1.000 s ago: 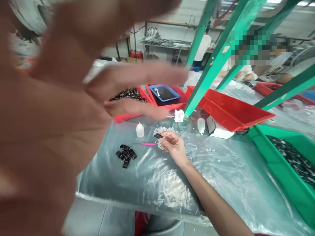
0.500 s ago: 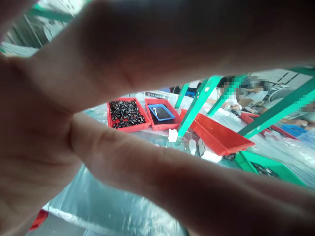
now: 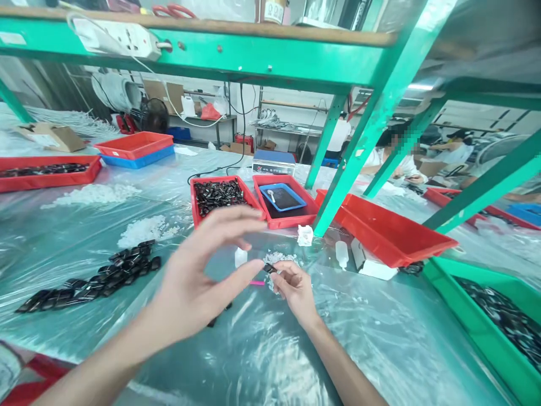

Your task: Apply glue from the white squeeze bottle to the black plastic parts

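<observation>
My left hand (image 3: 198, 282) is raised over the plastic-covered table (image 3: 262, 361), fingers and thumb apart, with nothing between them. To its right, my right hand (image 3: 296, 290) pinches a small black part (image 3: 269, 268) between thumb and fingers. Just behind that part lies a scatter of small white pieces (image 3: 281, 259). A pink strip (image 3: 257, 282) and a small white bottle (image 3: 240, 257) are between the hands. One or two black pieces show partly below my left hand. On the left, a long pile of black parts (image 3: 105, 282) lies beside a white heap (image 3: 147, 230).
Behind the hands stand a red tray of black parts (image 3: 220, 194) and a red tray (image 3: 285, 223) holding a blue tray (image 3: 283, 197). Green posts (image 3: 353, 149) rise at the right, near a tilted red tray (image 3: 393, 231) and a green bin (image 3: 465, 316). People sit farther back.
The left hand that covered most of the view close to the camera has moved down and away over the table. My right hand and the black part are now visible.
</observation>
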